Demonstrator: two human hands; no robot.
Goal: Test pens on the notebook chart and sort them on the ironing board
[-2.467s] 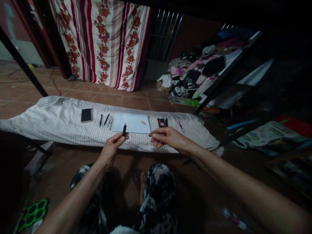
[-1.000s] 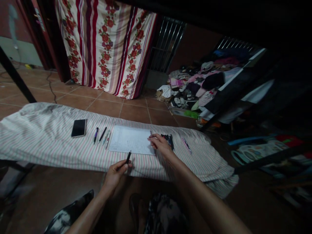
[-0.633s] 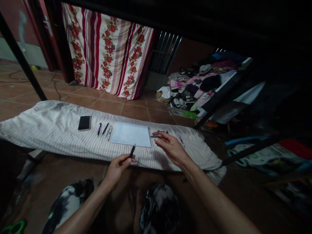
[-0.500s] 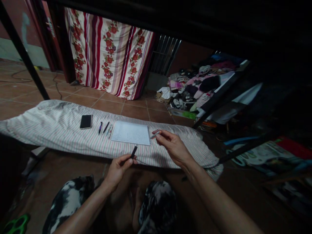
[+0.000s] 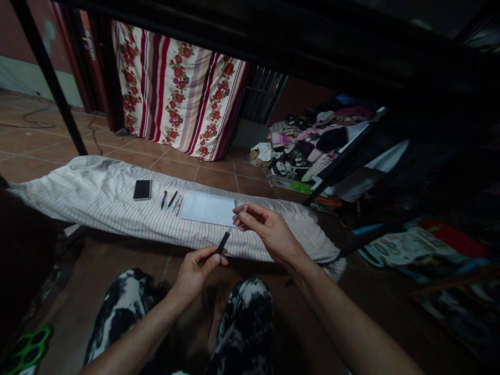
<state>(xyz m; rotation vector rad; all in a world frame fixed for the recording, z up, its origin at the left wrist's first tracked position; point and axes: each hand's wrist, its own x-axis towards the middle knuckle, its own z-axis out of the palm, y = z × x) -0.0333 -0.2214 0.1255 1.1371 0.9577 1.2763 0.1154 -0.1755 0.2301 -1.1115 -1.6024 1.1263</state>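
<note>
My left hand [image 5: 197, 271] pinches a short black pen [image 5: 223, 242] that points up and to the right. My right hand [image 5: 265, 232] is closed on a small orange-tipped piece [image 5: 239, 216], held just above the near right corner of a white spiral notebook [image 5: 208, 208]. The two hands are a few centimetres apart over the front edge of a striped cloth [image 5: 101, 200]. Several pens [image 5: 171, 200] lie in a row left of the notebook, and a black phone [image 5: 142, 189] lies further left.
The striped cloth covers a long low pad on a tiled floor [image 5: 219, 174]. A flowered curtain [image 5: 179, 83] hangs behind. A heap of clothes [image 5: 308, 140] lies at the back right beside a dark metal frame [image 5: 336, 166]. My patterned trouser knees [image 5: 242, 323] fill the foreground.
My right hand reached to the notebook's right side, picked up the small piece and drew back toward the left hand. The left hand kept hold of the black pen and tilted it.
</note>
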